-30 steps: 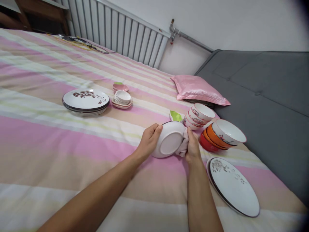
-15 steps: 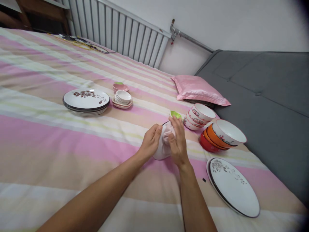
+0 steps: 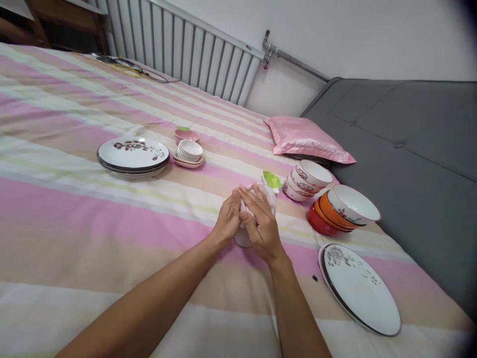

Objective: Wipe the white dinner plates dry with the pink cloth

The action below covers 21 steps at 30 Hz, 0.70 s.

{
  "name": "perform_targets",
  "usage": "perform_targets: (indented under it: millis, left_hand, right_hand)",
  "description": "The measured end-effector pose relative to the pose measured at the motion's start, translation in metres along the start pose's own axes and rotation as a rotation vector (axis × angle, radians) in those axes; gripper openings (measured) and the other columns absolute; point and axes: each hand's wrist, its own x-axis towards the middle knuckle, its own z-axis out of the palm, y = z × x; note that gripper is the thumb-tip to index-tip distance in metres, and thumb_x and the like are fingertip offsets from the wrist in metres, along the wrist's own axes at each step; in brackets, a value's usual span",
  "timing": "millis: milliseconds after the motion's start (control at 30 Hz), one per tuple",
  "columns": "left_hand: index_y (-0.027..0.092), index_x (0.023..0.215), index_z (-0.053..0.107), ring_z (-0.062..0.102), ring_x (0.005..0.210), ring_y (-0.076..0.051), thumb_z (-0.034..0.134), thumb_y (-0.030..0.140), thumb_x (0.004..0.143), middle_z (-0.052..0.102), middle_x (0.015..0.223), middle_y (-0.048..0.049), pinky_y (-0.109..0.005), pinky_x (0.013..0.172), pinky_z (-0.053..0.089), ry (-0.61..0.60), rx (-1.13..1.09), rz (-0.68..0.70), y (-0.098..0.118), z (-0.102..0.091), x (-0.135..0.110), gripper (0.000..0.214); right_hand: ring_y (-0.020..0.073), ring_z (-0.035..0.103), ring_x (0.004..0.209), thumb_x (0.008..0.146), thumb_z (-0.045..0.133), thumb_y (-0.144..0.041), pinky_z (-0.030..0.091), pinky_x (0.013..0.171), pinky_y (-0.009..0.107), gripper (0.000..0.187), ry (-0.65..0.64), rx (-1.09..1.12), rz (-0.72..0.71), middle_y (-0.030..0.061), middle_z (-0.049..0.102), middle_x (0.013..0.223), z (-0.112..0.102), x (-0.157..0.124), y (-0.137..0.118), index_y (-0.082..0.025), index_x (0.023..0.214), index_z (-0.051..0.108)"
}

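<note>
In front of me, my left hand (image 3: 228, 215) grips the left side of a white plate (image 3: 243, 239), thumb on top. The plate is tilted and mostly hidden behind my hands. A pale pink cloth (image 3: 270, 194) lies against its face, and my right hand (image 3: 261, 221) presses on the cloth with its fingers over it. Just beyond the fingers is a green leaf-shaped dish (image 3: 271, 179).
Patterned plates (image 3: 132, 151) and small dishes (image 3: 189, 150) are stacked at left. Right: floral bowls (image 3: 307, 180), larger bowls (image 3: 335, 211), oval plates (image 3: 361, 288). Behind are a pink pillow (image 3: 307, 136), grey headboard (image 3: 402, 124) and radiator (image 3: 179, 47). Cables (image 3: 130, 68) lie far left.
My right hand has moved left and down across the plate with the cloth, closer to my left hand. More of the green leaf-shaped dish shows. My left hand has barely shifted.
</note>
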Motion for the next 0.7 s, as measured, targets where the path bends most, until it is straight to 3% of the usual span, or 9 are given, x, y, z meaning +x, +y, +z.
perform_targets:
  millis: [100,267,500,700]
  left_hand:
    - [0.014,0.102,0.057,0.059,0.093,-0.019,0.024,0.054,0.092,0.063,0.104,-0.0091,-0.028,0.081,0.045,-0.039,-0.012,0.055,-0.002,0.004,-0.002,0.053]
    - [0.016,0.079,0.051,0.050,0.069,-0.015,0.027,0.060,0.089,0.055,0.076,-0.0025,-0.025,0.064,0.042,-0.061,0.050,0.085,-0.001,0.010,-0.006,0.051]
    - [0.020,0.069,0.036,0.035,0.059,-0.011,0.029,0.058,0.090,0.035,0.063,0.0047,-0.023,0.056,0.031,-0.144,0.118,0.103,0.000,0.012,-0.010,0.044]
    - [0.019,0.071,0.040,0.035,0.061,-0.011,0.030,0.054,0.091,0.036,0.066,0.0040,-0.023,0.057,0.030,-0.214,0.107,0.117,0.000,0.012,-0.012,0.042]
  right_hand:
    - [0.0217,0.025,0.136,0.093,0.037,-0.029,0.023,0.111,0.049,0.040,0.065,-0.066,-0.009,0.0012,0.046,0.137,-0.001,0.000,0.001,-0.024,0.132,0.046]
    - [0.0225,0.031,0.134,0.091,0.037,-0.025,0.023,0.110,0.050,0.036,0.184,-0.156,0.002,0.0005,0.051,0.133,-0.004,-0.001,0.004,-0.026,0.124,0.054]
    - [0.0226,0.037,0.130,0.091,0.035,-0.022,0.027,0.107,0.051,0.035,0.381,-0.082,0.064,0.0029,0.057,0.125,-0.009,-0.001,0.006,-0.024,0.117,0.059]
    - [0.0209,0.051,0.116,0.093,0.031,-0.028,0.034,0.103,0.046,0.037,0.555,0.050,0.195,0.0071,0.062,0.116,-0.014,-0.002,0.018,-0.018,0.107,0.064]
